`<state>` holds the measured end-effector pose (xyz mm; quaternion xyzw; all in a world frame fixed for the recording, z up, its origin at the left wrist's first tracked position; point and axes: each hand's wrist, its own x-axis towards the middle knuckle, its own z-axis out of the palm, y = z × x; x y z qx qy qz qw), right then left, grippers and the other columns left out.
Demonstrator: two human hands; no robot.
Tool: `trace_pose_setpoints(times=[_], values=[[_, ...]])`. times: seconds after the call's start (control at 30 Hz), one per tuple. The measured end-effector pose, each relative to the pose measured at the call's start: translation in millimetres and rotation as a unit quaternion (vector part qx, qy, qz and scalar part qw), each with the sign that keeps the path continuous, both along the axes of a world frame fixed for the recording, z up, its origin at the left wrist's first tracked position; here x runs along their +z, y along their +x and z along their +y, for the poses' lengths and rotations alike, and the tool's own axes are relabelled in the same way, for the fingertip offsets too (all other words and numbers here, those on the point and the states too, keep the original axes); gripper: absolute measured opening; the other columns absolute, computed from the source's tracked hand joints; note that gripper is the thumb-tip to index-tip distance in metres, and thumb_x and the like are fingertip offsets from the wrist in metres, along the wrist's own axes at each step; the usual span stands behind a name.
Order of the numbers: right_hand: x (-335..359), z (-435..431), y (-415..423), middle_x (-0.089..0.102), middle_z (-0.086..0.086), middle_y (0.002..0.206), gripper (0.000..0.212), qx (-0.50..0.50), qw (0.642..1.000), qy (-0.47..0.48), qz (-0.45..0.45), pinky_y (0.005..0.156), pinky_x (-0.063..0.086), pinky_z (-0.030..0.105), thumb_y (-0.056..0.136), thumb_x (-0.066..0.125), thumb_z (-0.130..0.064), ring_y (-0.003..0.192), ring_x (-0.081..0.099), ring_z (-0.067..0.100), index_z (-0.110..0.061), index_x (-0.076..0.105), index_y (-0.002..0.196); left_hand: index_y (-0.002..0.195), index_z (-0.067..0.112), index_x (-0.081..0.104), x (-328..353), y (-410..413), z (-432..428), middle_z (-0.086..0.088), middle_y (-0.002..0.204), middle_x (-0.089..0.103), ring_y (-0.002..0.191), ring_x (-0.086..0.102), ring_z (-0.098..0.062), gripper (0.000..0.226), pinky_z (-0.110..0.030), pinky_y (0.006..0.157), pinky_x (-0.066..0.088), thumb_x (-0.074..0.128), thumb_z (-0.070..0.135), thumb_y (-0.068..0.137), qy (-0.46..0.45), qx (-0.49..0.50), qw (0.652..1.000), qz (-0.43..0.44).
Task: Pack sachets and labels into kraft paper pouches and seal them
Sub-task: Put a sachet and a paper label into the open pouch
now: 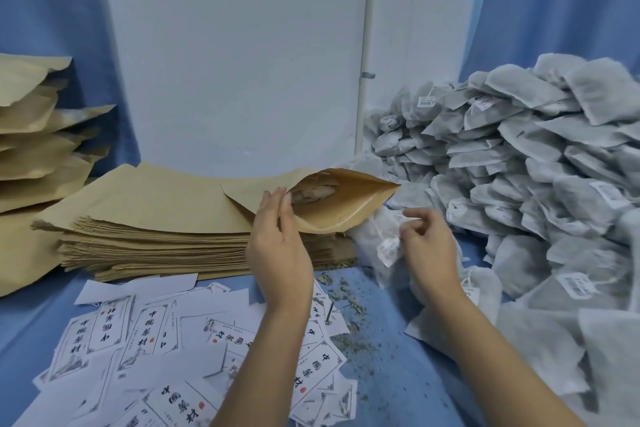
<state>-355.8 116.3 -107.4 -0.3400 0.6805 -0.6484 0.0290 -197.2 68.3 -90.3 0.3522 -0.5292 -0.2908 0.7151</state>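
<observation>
Filled pouches (31, 135): kraft brown and bulging, stacked well to the left of the left hand, beyond the labels, with ragged mouths turned rightward.

Flat pouches (156, 218): a thick, neat stack of empty kraft pouches, set just left of and behind the left hand on a blue cloth (408, 374).

Labels (149, 333): white slips printed with black characters, a grey border and a small red seal. They are scattered loosely and overlapping, below and left of the left hand; some are covered by the left forearm.

Left hand (277, 246): raised on edge, fingers nearly straight. The near lip of the pouch is held between thumb and fingers.

Pouch (343, 198): kraft paper, lifted off the flat stack just right of the left hand's fingers. Its mouth is spread wide toward the right hand, a zip strip shows along the inner lip, and pale contents are dimly seen inside.

Crumbs (346, 305): dried green leaf bits strewn on the cloth between the two forearms.

Sachet (367, 239): translucent grey mesh with a white tag, lying just left of the right hand and below the pouch mouth.

Right hand (429, 243): fingers loosely curled, tips close to the sachet's string. Whether anything is pinched cannot be told.

Sachets (519, 156): a large heap of grey mesh bags, some tagged, piled behind and right of the right hand and crowding that arm.

Board (235, 62) and pipe (365, 45): white, upright behind everything.
</observation>
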Motion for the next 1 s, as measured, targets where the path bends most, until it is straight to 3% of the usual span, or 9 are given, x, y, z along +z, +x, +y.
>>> trace_pose_setpoints(times=[0.07,0.17,0.27,0.4,0.6,0.7,0.8,0.9,1.0], values=[[0,1,-8,0.061,-0.002,0.076,0.026,-0.105,0.992,0.059,0.024,0.059,0.037,0.025,0.089,0.048,-0.004,0.064,0.051,0.006,-0.01,0.062,0.11,0.118,0.011,0.065,-1,-1,1,0.014,0.115,0.056,0.123,0.052,-0.011,0.03,0.002,0.091,0.034,0.051,0.024,0.096,-0.002,-0.001,1.0,-0.002],[-3,8,-13,0.064,0.012,0.104,0.031,-0.128,0.968,0.211,0.054,0.074,0.036,0.03,0.09,0.045,-0.007,0.096,0.056,0.025,-0.009,0.057,0.119,0.119,0.011,0.065,-1,-1,2,0.015,0.114,0.056,0.122,0.052,-0.01,0.03,0.003,0.09,0.033,0.051,0.025,0.096,-0.002,-0.001,1.0,0.003],[-5,12,-11,0.057,0.015,0.118,0.029,-0.152,0.926,0.328,0.109,0.097,0.034,0.04,0.09,0.045,-0.011,0.125,0.041,0.029,-0.013,0.055,0.118,0.118,0.012,0.065,-2,-2,-1,0.016,0.112,0.057,0.121,0.053,-0.009,0.029,0.004,0.089,0.033,0.051,0.024,0.097,0.001,0.005,1.0,0.009],[-8,7,-8,0.056,0.019,0.12,0.031,-0.102,0.96,0.255,0.051,0.076,0.035,0.029,0.09,0.045,-0.004,0.106,0.051,0.028,-0.009,0.055,0.118,0.119,0.013,0.065,-3,-2,-2,0.013,0.115,0.059,0.12,0.053,-0.008,0.029,0.005,0.087,0.033,0.051,0.026,0.097,0.009,0.005,1.0,0.011],[-6,-9,13,0.064,0.005,0.096,0.022,0.04,0.982,0.098,-0.159,0.077,0.046,0.029,0.085,0.052,-0.004,0.091,0.059,0.021,-0.015,0.065,0.099,0.116,0.012,0.067,-1,3,-4,0.001,0.12,0.065,0.118,0.055,-0.011,0.029,-0.002,0.091,0.037,0.05,0.027,0.098,0.011,0.016,1.0,0.02],[-8,-7,13,0.06,0.001,0.092,0.023,0.01,0.986,0.169,-0.011,0.072,0.037,0.028,0.086,0.05,-0.008,0.088,0.054,0.019,-0.013,0.061,0.105,0.115,0.012,0.067,1,6,-5,-0.002,0.118,0.067,0.115,0.057,-0.013,0.03,-0.015,0.095,0.041,0.049,0.028,0.098,0.013,0.026,0.999,0.022],[-3,-3,10,0.062,0.006,0.101,0.018,0.028,0.967,0.248,0.043,0.075,0.037,0.03,0.088,0.048,-0.016,0.099,0.055,0.026,-0.015,0.058,0.103,0.114,0.013,0.068,2,7,-5,-0.001,0.117,0.067,0.113,0.058,-0.011,0.029,-0.012,0.093,0.041,0.049,0.028,0.098,0.016,0.026,0.999,0.027],[-1,-1,9,0.062,0.014,0.109,0.021,0.039,0.924,0.357,0.133,0.081,0.04,0.033,0.094,0.038,-0.019,0.105,0.053,0.032,-0.013,0.058,0.09,0.111,0.013,0.069,1,7,-4,-0.001,0.113,0.068,0.108,0.059,-0.009,0.027,-0.001,0.086,0.038,0.049,0.026,0.098,0.005,0.024,0.999,0.021],[-3,3,13,0.057,0.015,0.108,0.027,0.037,0.866,0.435,0.245,0.075,0.035,0.033,0.099,0.024,-0.023,0.104,0.051,0.032,-0.015,0.039,0.079,0.111,0.013,0.069,1,8,-4,0.0,0.113,0.068,0.108,0.06,-0.01,0.027,-0.002,0.085,0.04,0.049,0.027,0.098,0.006,0.024,0.999,0.021]])
